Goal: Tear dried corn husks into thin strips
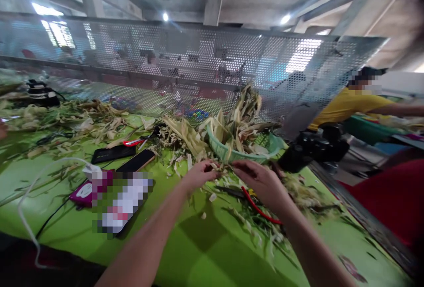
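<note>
The forearms are reaching in over the near edge of the green worktop (185,243), and the two hands are meeting a little right of its middle. The left hand (200,175) is bringing thumb and fingers together on a small pale husk piece (221,170). This piece is lying to the right of the left grip, in the gap before the right hand (263,183), so the left hand is the nearer one. Its long axis seems to be running crosswise, roughly along the near edge. The right fingers are curving toward it; whether they are pinching anything, I cannot tell.

Under the right hand a red-handled tool (260,211) is lying among green scraps, toward the right edge. On the left half, a white cable (24,207) is curving near a purple box (79,195), and two dark phones (137,161) are resting behind it. Just beyond the hands, a green basket (228,153) is holding dry husks (247,126), with more husks spreading toward the far left corner.

Along the far edge a perforated metal screen (139,62) is standing. Past the right edge, a person in yellow (344,108) is stretching out an arm.
</note>
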A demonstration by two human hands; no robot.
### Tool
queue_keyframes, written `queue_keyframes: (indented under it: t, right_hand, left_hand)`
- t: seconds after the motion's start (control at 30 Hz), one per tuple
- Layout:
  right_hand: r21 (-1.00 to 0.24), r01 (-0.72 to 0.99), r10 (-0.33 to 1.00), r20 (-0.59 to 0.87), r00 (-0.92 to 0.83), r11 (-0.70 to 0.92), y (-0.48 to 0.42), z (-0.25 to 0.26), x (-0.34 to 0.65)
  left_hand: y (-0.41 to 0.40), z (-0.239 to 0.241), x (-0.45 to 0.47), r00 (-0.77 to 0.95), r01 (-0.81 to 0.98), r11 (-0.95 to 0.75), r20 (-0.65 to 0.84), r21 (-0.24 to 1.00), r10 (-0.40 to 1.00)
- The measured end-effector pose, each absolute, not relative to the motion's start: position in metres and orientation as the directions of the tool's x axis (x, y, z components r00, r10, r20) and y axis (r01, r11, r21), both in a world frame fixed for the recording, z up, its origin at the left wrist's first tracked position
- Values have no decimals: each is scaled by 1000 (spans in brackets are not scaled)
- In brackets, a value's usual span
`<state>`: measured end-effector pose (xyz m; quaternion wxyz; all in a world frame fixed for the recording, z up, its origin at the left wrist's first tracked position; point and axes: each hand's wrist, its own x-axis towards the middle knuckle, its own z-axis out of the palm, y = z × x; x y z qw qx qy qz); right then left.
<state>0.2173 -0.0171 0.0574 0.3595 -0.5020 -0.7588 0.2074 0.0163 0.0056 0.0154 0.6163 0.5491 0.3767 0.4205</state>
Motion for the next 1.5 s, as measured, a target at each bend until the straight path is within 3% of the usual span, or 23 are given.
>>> queue_keyframes:
  t: [0.27, 0.53, 0.67, 0.77, 0.9, 1.1, 1.3, 1.5]
  right_hand:
    - [-953, 214, 976, 204, -77, 216, -15, 31, 213]
    - [-992, -93, 996, 84, -26, 81, -23, 29, 213]
    - [-974, -225, 999, -22, -37, -30, -25, 24, 213]
    - [-979, -198, 998, -44, -43, -52, -24, 22, 213]
    - [-998, -64, 999, -23, -36, -25, -22, 29, 216]
    - [-989, 137, 997, 64, 37, 58, -20, 32, 224]
    - [-972, 209, 992, 120, 30, 111, -23, 27, 221]
    - [-956, 242, 984, 175, 20, 165, -21, 27, 221]
  left_hand:
    - [-3, 12, 29, 415, 1, -14, 13, 1000, 910]
    - [-12, 12, 39, 448, -27, -148, 144, 989, 882]
    - [-18, 13, 45, 425, 219, -438, 319, 872, 847]
    - [-22, 10, 49, 429, 373, -528, 362, 763, 827]
    - [-27, 4, 53, 381, 392, -389, 238, 834, 893]
    - [-26, 6, 51, 377, 344, -195, 55, 918, 925]
    - [-23, 10, 46, 357, 324, -222, 99, 920, 929]
    - [-20, 7, 45, 276, 169, -67, 18, 983, 961]
